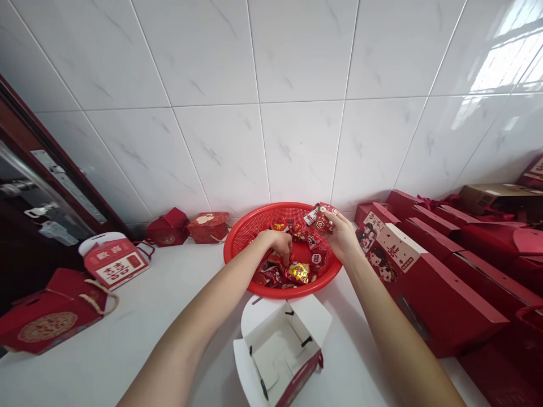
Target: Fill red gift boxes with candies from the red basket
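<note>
Sweets point(271, 276) lie in the basket point(292, 292), most of them below my left hand and between my two hands. Picking through them looks like the step in hand, and as I judge it, the next move calls for a clean pinch on a single piece, so that its neighbours are not dragged along.

From the left, a roped box point(44, 319) and a labelled box point(116, 268) stand on the counter point(178, 288), with two small boxes point(167, 227) near the wall point(220, 150). Next comes my left hand point(280, 243), reaching over the basket's rim, its fingers curled down among the sweets; I cannot tell whether they grip one. A gold sweet point(300, 272) lies just beside those fingertips, on the side nearer me. Below the basket, closest to my body, the open box point(271, 362) has its flaps spread. Farther right, my right hand point(341, 232) is over the basket's right rim, thumb and fingers closed on a red packet point(324, 219), held above the sweets. Something paler shows against the packet's left side; whether I grip that too, I cannot tell. Beyond my right hand stand red boxes point(449, 294) in a row.
</note>
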A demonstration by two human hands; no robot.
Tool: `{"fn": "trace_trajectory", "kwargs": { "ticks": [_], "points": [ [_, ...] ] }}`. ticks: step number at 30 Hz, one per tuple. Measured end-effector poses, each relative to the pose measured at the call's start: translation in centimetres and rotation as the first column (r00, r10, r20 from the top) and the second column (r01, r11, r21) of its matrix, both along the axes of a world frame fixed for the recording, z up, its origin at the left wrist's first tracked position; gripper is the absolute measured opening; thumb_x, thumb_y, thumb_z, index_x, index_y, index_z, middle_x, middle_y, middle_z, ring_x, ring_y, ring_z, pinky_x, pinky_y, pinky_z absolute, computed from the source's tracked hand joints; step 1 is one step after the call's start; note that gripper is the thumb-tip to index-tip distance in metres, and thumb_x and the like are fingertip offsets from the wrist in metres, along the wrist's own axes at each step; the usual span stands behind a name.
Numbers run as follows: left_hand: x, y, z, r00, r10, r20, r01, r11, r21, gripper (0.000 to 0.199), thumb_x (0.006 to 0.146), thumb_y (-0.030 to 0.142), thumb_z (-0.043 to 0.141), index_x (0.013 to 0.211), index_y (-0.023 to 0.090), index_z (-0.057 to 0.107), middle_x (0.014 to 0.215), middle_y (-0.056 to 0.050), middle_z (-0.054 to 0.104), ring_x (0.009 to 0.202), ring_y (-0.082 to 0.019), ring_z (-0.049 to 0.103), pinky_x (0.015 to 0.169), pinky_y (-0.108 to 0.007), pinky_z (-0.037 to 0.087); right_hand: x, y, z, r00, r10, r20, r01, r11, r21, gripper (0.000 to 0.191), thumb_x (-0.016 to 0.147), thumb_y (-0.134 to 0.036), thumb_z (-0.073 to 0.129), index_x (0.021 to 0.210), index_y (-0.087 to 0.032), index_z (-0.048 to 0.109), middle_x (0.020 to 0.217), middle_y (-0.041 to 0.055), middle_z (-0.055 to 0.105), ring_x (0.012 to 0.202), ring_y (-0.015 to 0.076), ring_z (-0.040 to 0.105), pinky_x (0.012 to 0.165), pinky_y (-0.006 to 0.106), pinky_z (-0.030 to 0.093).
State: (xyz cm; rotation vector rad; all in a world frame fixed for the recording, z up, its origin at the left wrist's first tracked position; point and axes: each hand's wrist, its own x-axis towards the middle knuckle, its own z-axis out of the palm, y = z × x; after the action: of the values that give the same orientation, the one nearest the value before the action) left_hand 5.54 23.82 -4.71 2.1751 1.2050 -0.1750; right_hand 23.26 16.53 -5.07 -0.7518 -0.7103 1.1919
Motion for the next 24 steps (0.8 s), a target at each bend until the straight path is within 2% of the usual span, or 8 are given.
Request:
{"fn": "trace_trajectory", "kwargs": {
  "ticks": [6, 9, 11, 14, 16, 19, 21, 24],
  "points": [
    [-0.9, 0.4, 1.0, 0.980, 0.093, 0.174, -0.119, 0.982, 0.144, 0.019, 0.048, 0.024, 0.082, 0.047, 0.021, 0.063, 0.046, 0.003, 0.057, 0.049, -0.014, 0.051, 0.048, -0.024, 0.036, -0.2, -0.5, 0.5, 1.000, 0.005, 0.007, -0.005, 1.000, -0.005, 0.026, 0.057, -0.034, 0.084, 0.073, -0.021, 0.069, 0.072, -0.0011, 0.068, 0.072, 0.0167, 0.064, 0.065, 0.029, 0.058],
    [-1.4, 0.7, 1.5, 0.943, 0.155, 0.293, -0.225, 0.948, 0.225, 0.013, 0.059, 0.029, 0.078, 0.062, 0.021, 0.068, 0.061, 0.000, 0.065, 0.062, -0.017, 0.058, 0.058, -0.025, 0.042, -0.3, -0.5, 0.5, 1.000, 0.001, 0.022, -0.001, 1.000, 0.004, 0.025, 0.058, -0.035, 0.083, 0.073, -0.022, 0.068, 0.073, -0.0008, 0.069, 0.072, 0.0174, 0.065, 0.064, 0.029, 0.058],
    [-1.6, 0.9, 1.8, 0.926, 0.186, 0.329, -0.274, 0.930, 0.245, 0.019, 0.060, 0.031, 0.078, 0.075, 0.022, 0.071, 0.075, -0.002, 0.070, 0.075, -0.019, 0.062, 0.066, -0.025, 0.046, -0.3, -0.5, 0.5, 1.000, -0.002, 0.020, 0.001, 1.000, 0.004, 0.024, 0.059, -0.034, 0.082, 0.074, -0.021, 0.068, 0.074, -0.0006, 0.070, 0.072, 0.0176, 0.065, 0.064, 0.029, 0.058],
    [-2.0, 0.7, 1.9, 0.951, 0.208, 0.228, -0.245, 0.958, 0.148, 0.025, 0.052, 0.031, 0.084, 0.072, 0.022, 0.072, 0.075, -0.002, 0.072, 0.076, -0.021, 0.065, 0.067, -0.026, 0.048, -0.3, -0.4, 0.5, 1.000, -0.013, 0.016, 0.013, 1.000, -0.003, 0.023, 0.060, -0.033, 0.081, 0.075, -0.021, 0.068, 0.073, -0.0010, 0.070, 0.071, 0.0171, 0.065, 0.062, 0.028, 0.057],
    [-2.3, 0.4, 1.6, 0.976, 0.205, 0.071, -0.207, 0.978, 0.010, 0.030, 0.040, 0.030, 0.090, 0.061, 0.021, 0.071, 0.064, -0.004, 0.071, 0.065, -0.023, 0.065, 0.062, -0.029, 0.050, -0.3, -0.4, 0.5, 1.000, -0.014, 0.024, 0.015, 1.000, -0.009, 0.022, 0.060, -0.032, 0.080, 0.074, -0.021, 0.067, 0.072, -0.0015, 0.069, 0.070, 0.0166, 0.065, 0.061, 0.028, 0.055],
    [-2.3, -0.2, 0.6, 0.970, 0.190, -0.150, -0.211, 0.967, -0.141, 0.038, 0.027, 0.030, 0.095, 0.052, 0.019, 0.069, 0.055, -0.009, 0.068, 0.054, -0.027, 0.064, 0.055, -0.035, 0.052, -0.3, -0.5, 0.5, 1.000, -0.001, 0.027, 0.001, 1.000, -0.011, 0.020, 0.061, -0.032, 0.080, 0.072, -0.021, 0.067, 0.071, -0.0020, 0.069, 0.068, 0.0160, 0.064, 0.060, 0.027, 0.055],
    [-1.7, -0.6, -0.4, 0.957, 0.188, -0.221, -0.226, 0.961, -0.162, 0.040, 0.025, 0.034, 0.096, 0.049, 0.020, 0.067, 0.052, -0.008, 0.066, 0.051, -0.027, 0.064, 0.053, -0.037, 0.053, -0.3, -0.4, 0.5, 1.000, 0.000, 0.019, 0.000, 1.000, -0.009, 0.020, 0.060, -0.031, 0.080, 0.071, -0.021, 0.068, 0.071, -0.0022, 0.069, 0.068, 0.0156, 0.064, 0.061, 0.027, 0.056],
    [-0.3, -1.4, -2.0, 0.954, 0.208, -0.216, -0.235, 0.965, -0.112, 0.039, 0.031, 0.040, 0.096, 0.051, 0.022, 0.067, 0.047, -0.005, 0.063, 0.051, -0.028, 0.063, 0.053, -0.039, 0.054, -0.2, -0.3, 0.3, 1.000, -0.009, 0.026, 0.010, 1.000, -0.011, 0.022, 0.058, -0.032, 0.082, 0.072, -0.021, 0.068, 0.070, -0.0026, 0.068, 0.067, 0.0149, 0.063, 0.059, 0.026, 0.055]
  ]
}}
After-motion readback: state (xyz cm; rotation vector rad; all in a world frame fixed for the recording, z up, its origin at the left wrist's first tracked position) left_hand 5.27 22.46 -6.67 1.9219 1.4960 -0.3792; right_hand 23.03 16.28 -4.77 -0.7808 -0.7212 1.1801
